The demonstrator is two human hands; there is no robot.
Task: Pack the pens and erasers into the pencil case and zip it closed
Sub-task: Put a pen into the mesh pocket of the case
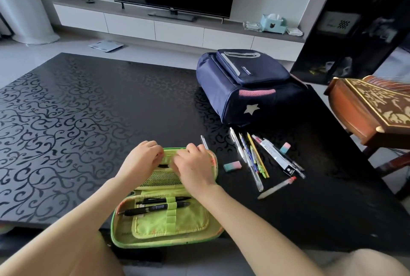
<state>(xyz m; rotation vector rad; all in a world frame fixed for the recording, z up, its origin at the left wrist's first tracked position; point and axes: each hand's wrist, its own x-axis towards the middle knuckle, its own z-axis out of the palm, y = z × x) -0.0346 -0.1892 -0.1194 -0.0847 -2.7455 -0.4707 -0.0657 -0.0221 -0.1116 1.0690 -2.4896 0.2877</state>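
A lime-green pencil case (168, 227) lies unzipped and folded out flat at the table's near edge. Two black pens (155, 205) sit under its elastic loop. My left hand (142, 158) and my right hand (193, 164) both grip the far half of the case at its mesh pocket, fingers curled on the fabric. To the right lie several loose pens (255, 158), a pink-and-teal eraser (232, 166) and a second eraser (285, 148). A clear pen with a red cap (277, 188) lies apart, nearer me.
A navy backpack (246, 84) lies on the black patterned table (77, 120) behind the pens. A carved wooden instrument (372, 111) juts in at the right. A TV cabinet stands beyond the table.
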